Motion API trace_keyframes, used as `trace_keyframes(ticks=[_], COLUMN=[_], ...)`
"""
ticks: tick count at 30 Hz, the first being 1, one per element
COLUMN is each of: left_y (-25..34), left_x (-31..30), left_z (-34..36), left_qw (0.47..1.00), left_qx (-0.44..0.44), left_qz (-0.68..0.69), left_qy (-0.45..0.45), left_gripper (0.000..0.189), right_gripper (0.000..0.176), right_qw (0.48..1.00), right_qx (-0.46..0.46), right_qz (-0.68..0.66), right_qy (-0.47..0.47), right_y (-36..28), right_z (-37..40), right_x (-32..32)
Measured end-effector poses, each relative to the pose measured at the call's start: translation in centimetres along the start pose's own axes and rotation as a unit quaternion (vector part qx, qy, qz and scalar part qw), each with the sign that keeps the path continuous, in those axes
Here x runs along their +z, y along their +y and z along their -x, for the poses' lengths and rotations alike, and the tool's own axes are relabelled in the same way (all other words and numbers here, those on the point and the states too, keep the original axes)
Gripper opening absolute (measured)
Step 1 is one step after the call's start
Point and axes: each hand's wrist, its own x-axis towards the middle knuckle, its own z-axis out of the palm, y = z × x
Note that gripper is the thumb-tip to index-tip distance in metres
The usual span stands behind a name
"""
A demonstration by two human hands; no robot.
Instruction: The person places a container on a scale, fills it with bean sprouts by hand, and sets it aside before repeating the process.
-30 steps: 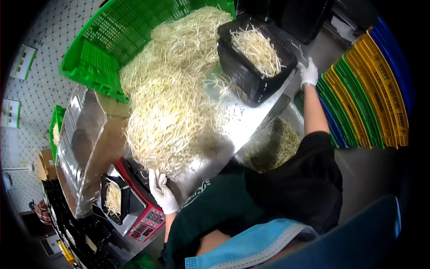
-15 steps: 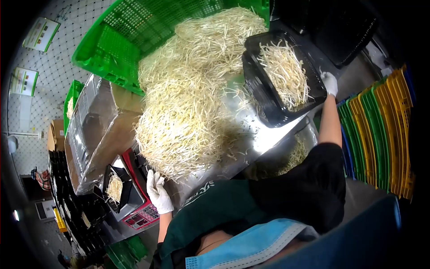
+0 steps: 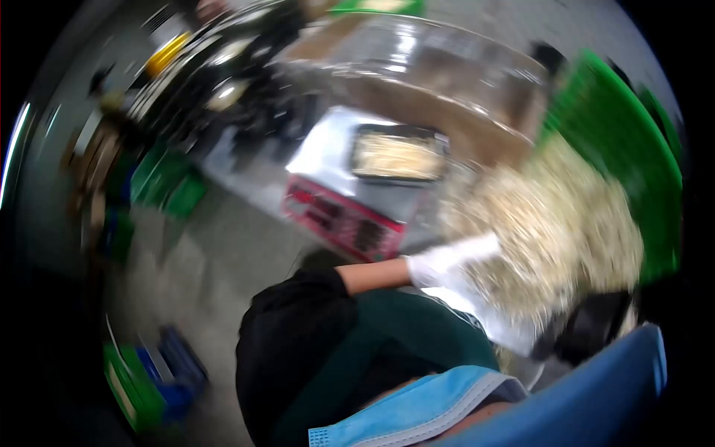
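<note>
My left hand [image 3: 453,261], in a white glove, reaches to the near edge of a large heap of bean sprouts [image 3: 532,231]. Its fingers point at the sprouts, but blur hides whether they grip any. Just beyond that hand, a black tray of bean sprouts [image 3: 398,156] sits on the silver plate of a red-fronted scale [image 3: 339,223]. At the lower right, a dark tray [image 3: 596,324] shows partly beside the heap. I cannot make out my right hand; the blue face mask covers much of that side.
A tipped green basket [image 3: 625,171] stands behind the heap. Past the scale lies a plastic-wrapped cardboard box [image 3: 439,67]. Stacked black trays [image 3: 231,74] fill the back left. Green crates [image 3: 167,182] and a blue crate [image 3: 179,365] stand on the floor at left.
My view has swung left, so the scale and its tray now lie near the middle and the heap at right. My right hand has left view. My left hand stays by the heap.
</note>
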Motion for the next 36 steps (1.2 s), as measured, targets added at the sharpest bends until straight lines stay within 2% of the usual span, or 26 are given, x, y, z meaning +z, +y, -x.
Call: trace_keyframes(ticks=[1,2,3,5,6,7,9,11,12,14,15,16,17,19,20,21,23,24,25,26,27,28,31,33,34,36], left_y=[1.4,3.2,4.6,10.5,12.7,15.2,17.0,17.6,18.1,19.8,20.1,20.3,20.4,20.4,21.0,20.6,20.7,21.5,23.6,28.6,27.5,28.0,30.6,31.3,31.0,30.0], left_x=[-0.5,-0.3,0.3,3.4,3.6,3.9,2.2,1.4,-0.1,-3.0,-4.7,-4.6,-7.1,-6.6,-8.0,-4.7,-3.3,-3.0,-4.1,-7.9,-0.7,2.4,5.3,6.6,7.9,9.4], left_z=[0.6,1.4,2.3,4.5,4.9,5.5,4.1,5.1,5.2,5.6,6.4,7.0,6.9,6.1,6.2,7.0,7.1,7.3,6.6,6.3,9.0,10.9,17.2,20.5,20.9,21.0], left_qw=[0.984,0.937,0.863,0.879,0.824,0.801,0.785,0.905,0.922,0.925,0.8,0.881,0.652,0.825,0.715,0.907,0.868,0.825,0.789,0.669,0.671,0.661,0.638,0.654,0.628,0.599], left_qx=[0.104,0.188,0.246,0.278,0.375,0.451,0.502,0.379,0.363,0.367,0.466,0.414,0.463,0.482,0.501,0.408,0.441,0.501,0.577,0.613,0.688,0.709,0.707,0.671,0.69,0.709], left_qz=[-0.106,-0.219,-0.328,-0.324,-0.402,-0.363,-0.348,-0.193,-0.132,-0.091,-0.367,-0.219,-0.581,-0.277,-0.482,-0.087,-0.2,-0.236,-0.208,-0.356,-0.257,-0.23,-0.267,-0.308,-0.321,-0.336], left_qy=[-0.099,-0.195,-0.293,-0.211,-0.138,-0.154,-0.105,-0.024,-0.001,0.033,0.096,0.065,0.151,0.102,0.076,0.056,0.109,0.112,-0.044,-0.223,-0.102,-0.089,-0.148,-0.163,-0.167,-0.159], left_gripper=[0.061,0.061,0.064,0.068,0.073,0.08,0.089,0.088,0.088,0.092,0.093,0.087,0.07,0.061,0.064,0.067,0.065,0.062,0.052,0.039,0.034,0.033,0.038,0.046,0.047,0.048], right_gripper=[0.048,0.048,0.042,0.032,0.032,0.031,0.042,0.042,0.041,0.03,0.027,0.025,0.023,0.024,0.023,0.022,0.017,0.022,0.034,0.049,0.059,0.066,0.104,0.104,0.104,0.1], right_qw=[0.991,0.992,0.996,0.903,0.91,0.895,0.873,0.874,0.899,0.848,0.838,0.827,0.824,0.783,0.796,0.802,0.818,0.798,0.827,0.88,0.915,0.945,0.953,0.931,0.927,0.949], right_qx=[-0.024,-0.056,-0.027,0.049,-0.071,-0.189,-0.329,-0.306,-0.3,-0.369,-0.386,-0.392,-0.391,-0.394,-0.374,-0.359,-0.325,-0.36,-0.358,-0.326,-0.192,-0.232,-0.202,-0.208,-0.216,-0.128], right_qz=[0.122,0.104,-0.081,-0.427,-0.387,-0.336,-0.286,-0.293,-0.265,-0.328,-0.316,-0.345,-0.363,-0.408,-0.406,-0.41,-0.351,-0.44,-0.387,-0.254,-0.188,-0.144,0.161,0.204,0.204,0.133], right_qy=[-0.042,-0.045,-0.04,-0.032,-0.129,-0.223,-0.218,-0.238,-0.176,-0.194,-0.222,-0.209,-0.193,-0.256,-0.249,-0.245,-0.319,-0.202,-0.194,-0.236,-0.302,-0.179,-0.159,-0.22,-0.228,-0.256], right_y=[-2.0,-6.0,-10.9,-21.5,-26.0,-29.6,-35.7,-40.3,-41.0,-44.6,-44.8,-45.3,-46.0,-45.1,-45.1,-44.9,-43.4,-42.1,-41.2,-39.7,-37.8,-34.5,-24.9,-21.6,-21.0,-21.0], right_z=[-1.8,-2.9,-1.9,0.6,1.0,0.8,2.2,4.5,5.7,4.8,5.4,5.9,6.5,7.6,7.9,8.0,7.4,7.1,5.1,3.4,2.1,0.8,-1.4,-1.6,-2.6,-5.4], right_x=[1.7,4.2,6.5,10.6,12.1,14.0,20.5,24.6,26.5,26.4,27.3,27.8,28.3,30.7,30.0,29.5,28.8,29.7,26.6,24.1,22.7,22.5,23.5,25.3,25.6,26.0])
